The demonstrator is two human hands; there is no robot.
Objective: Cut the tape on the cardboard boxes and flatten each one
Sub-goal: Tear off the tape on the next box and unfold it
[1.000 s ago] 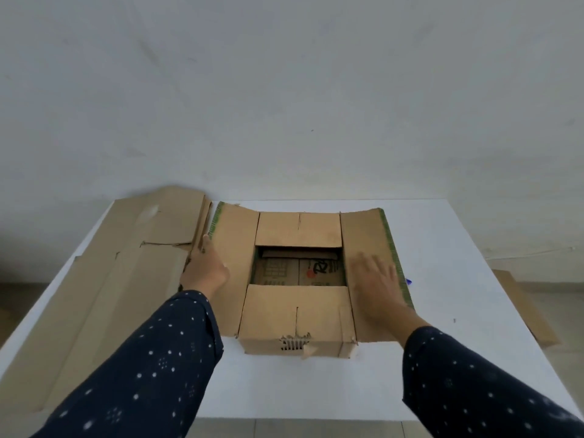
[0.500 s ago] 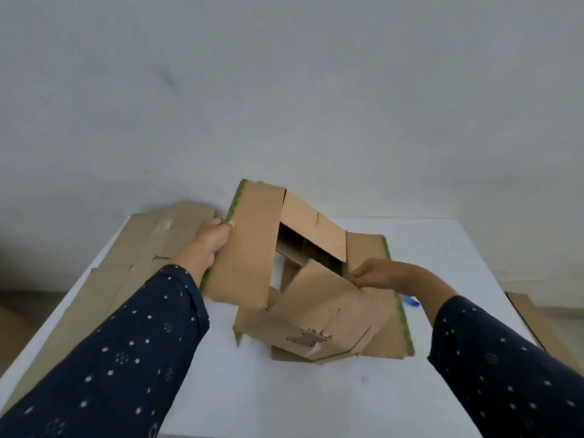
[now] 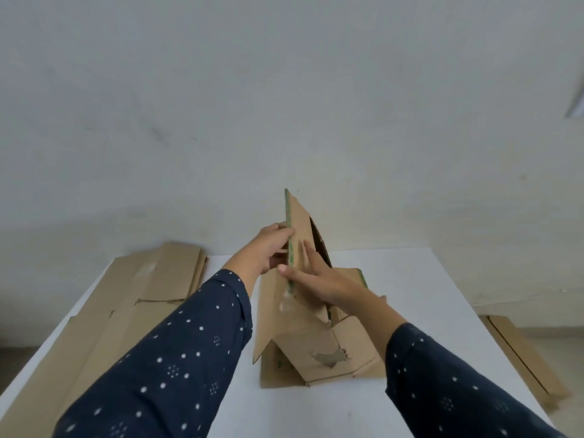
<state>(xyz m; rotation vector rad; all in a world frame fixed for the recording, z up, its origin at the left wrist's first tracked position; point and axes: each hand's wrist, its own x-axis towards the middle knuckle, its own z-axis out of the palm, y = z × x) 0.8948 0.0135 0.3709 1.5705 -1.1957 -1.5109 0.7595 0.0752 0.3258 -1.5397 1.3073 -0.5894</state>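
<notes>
A white table (image 3: 426, 311) fills the lower view. On the table's left side lies flat cardboard (image 3: 132, 311), running to its far edge. The box (image 3: 309, 346) stands at the table's middle, half collapsed, its bottom panel on the tabletop and a torn panel facing the near edge. A slab (image 3: 518, 352) of cardboard lies on the floor past the table's right edge. One long flap (image 3: 298, 222) of the box rises nearly upright above the table's middle. The left hand (image 3: 268, 251) grips that flap from the left, fingers (image 3: 282, 229) curled onto its edge. The right hand (image 3: 316, 276) pinches the same edge lower down, thumb on the left face, its fingers straight and close together along the right face. Green tape (image 3: 289, 245) runs along that edge, between the two hands
</notes>
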